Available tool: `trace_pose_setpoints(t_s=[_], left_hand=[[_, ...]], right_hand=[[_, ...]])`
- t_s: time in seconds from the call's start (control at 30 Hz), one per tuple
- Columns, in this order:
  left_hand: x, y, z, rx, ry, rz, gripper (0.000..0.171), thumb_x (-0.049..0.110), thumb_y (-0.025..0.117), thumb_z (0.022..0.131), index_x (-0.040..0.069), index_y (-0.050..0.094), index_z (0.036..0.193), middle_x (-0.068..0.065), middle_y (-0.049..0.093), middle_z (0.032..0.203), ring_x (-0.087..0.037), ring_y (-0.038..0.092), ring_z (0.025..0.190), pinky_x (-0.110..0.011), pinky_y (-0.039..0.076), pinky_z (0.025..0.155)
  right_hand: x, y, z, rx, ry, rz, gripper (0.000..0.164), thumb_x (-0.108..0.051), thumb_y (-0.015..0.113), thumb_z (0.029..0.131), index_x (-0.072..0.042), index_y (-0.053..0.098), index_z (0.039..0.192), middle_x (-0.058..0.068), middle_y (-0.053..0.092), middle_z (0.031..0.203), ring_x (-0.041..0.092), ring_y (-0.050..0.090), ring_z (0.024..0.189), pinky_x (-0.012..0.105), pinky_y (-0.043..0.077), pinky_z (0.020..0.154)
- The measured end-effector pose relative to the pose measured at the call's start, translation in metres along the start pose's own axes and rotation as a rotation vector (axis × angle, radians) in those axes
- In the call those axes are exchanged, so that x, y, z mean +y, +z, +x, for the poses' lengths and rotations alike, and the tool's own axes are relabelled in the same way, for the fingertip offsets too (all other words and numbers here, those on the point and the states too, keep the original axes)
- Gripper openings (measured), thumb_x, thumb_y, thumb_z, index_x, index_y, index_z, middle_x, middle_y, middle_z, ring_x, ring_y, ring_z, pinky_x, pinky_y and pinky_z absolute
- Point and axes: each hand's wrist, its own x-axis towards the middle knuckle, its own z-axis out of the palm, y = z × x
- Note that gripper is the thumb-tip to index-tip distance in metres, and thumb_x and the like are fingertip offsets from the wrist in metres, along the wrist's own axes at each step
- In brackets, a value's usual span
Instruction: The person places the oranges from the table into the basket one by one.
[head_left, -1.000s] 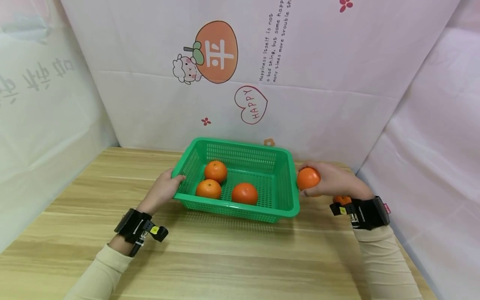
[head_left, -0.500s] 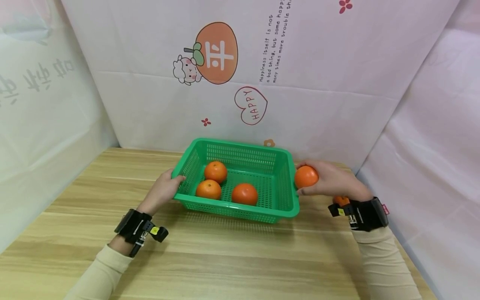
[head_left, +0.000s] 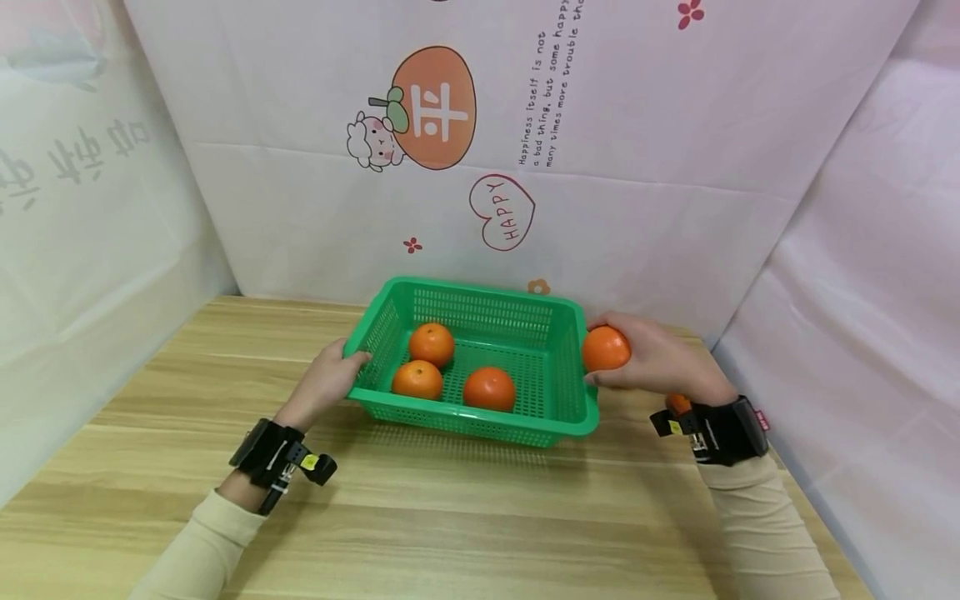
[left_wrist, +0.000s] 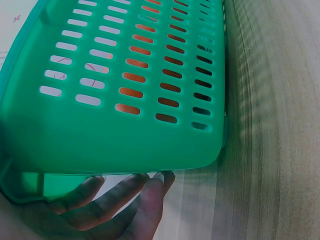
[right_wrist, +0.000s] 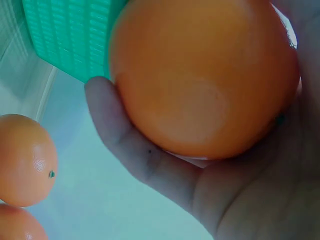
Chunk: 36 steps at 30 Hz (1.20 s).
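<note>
A green plastic basket (head_left: 465, 423) with slotted walls stands on the table, holding three oranges: one at the back left (head_left: 431, 344), one at the front left (head_left: 417, 380) and a redder one near the middle (head_left: 489, 389). My left hand (head_left: 330, 381) grips the basket's left end, thumb over the rim. In the left wrist view its curled fingers (left_wrist: 112, 202) lie against the end wall. Beside the right rim, my right hand (head_left: 651, 354) holds another orange (head_left: 606, 348). The right wrist view shows the thumb (right_wrist: 135, 145) wrapped along this orange, with the other fingers mostly hidden.
One further orange (head_left: 678, 404) peeks out behind the right wrist. The right wrist view shows two loose oranges, an upper one (right_wrist: 25, 160) and a lower one (right_wrist: 20, 225). A printed white cloth (head_left: 637, 233) hangs behind the wooden table (head_left: 450, 517), with white cloth at both sides.
My right hand has moved slightly left and away from me with its orange, up to the basket's right rim. The left hand and the basket have stayed in place.
</note>
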Motion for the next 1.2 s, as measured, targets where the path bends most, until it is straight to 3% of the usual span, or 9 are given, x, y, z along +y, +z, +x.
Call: trace_pose_setpoints(t_s=[0.27, 0.5, 0.87, 1.2], left_hand=[[-0.001, -0.002, -0.003, 0.004, -0.008, -0.002, 0.055, 0.027, 0.039, 0.111, -0.008, 0.041, 0.153, -0.028, 0.06, 0.142, -0.032, 0.063, 0.118, -0.045, 0.054, 0.097], [0.001, -0.001, -0.002, 0.016, -0.012, 0.004, 0.054, 0.028, 0.041, 0.111, -0.007, 0.044, 0.152, -0.027, 0.061, 0.139, -0.031, 0.063, 0.115, -0.042, 0.053, 0.094], [-0.001, 0.008, 0.006, 0.01, -0.003, -0.011, 0.052, 0.026, 0.042, 0.111, -0.005, 0.045, 0.152, -0.025, 0.063, 0.135, -0.028, 0.063, 0.107, -0.035, 0.053, 0.086], [-0.001, 0.004, 0.002, 0.037, -0.009, -0.013, 0.053, 0.028, 0.041, 0.111, -0.004, 0.046, 0.153, -0.025, 0.063, 0.136, -0.029, 0.064, 0.107, -0.034, 0.053, 0.085]], right_hand=[[-0.01, 0.012, 0.007, 0.04, -0.002, 0.013, 0.058, -0.033, 0.09, 0.082, -0.015, 0.06, 0.129, 0.004, 0.069, 0.115, 0.022, 0.065, 0.096, 0.037, 0.056, 0.08], [-0.02, 0.023, 0.012, 0.079, -0.055, -0.008, 0.066, -0.035, 0.091, 0.081, -0.011, 0.058, 0.134, 0.012, 0.067, 0.123, 0.027, 0.068, 0.099, 0.043, 0.06, 0.079], [-0.029, 0.023, 0.013, 0.036, -0.057, -0.032, 0.07, -0.034, 0.09, 0.082, -0.013, 0.055, 0.139, 0.01, 0.064, 0.128, 0.026, 0.066, 0.102, 0.042, 0.061, 0.08], [-0.051, 0.014, 0.043, 0.001, -0.08, -0.057, 0.072, -0.038, 0.089, 0.083, -0.014, 0.054, 0.141, 0.011, 0.062, 0.133, 0.027, 0.067, 0.103, 0.041, 0.062, 0.08]])
